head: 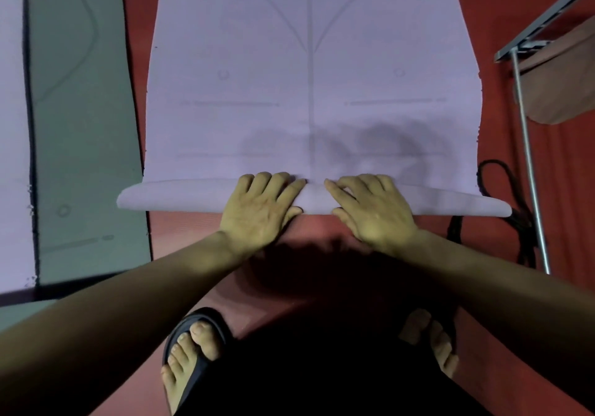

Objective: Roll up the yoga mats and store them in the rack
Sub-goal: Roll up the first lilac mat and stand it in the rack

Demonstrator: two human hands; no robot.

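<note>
A lilac yoga mat (309,77) lies flat on the red floor, stretching away from me. Its near end is rolled into a low, thin roll (180,198) that runs left to right. My left hand (260,209) and my right hand (370,211) press down side by side on the middle of this roll. Their fingers lie fairly straight over its top and reach the flat part behind. Both thumbs sit against the roll's near side.
A grey-green mat (83,126) lies flat to the left, and another lilac mat (11,126) lies beyond it. At the right stand a metal rack frame (529,171) holding a brownish rolled mat (560,87), and a black cord (518,203). My sandalled feet (193,348) are below.
</note>
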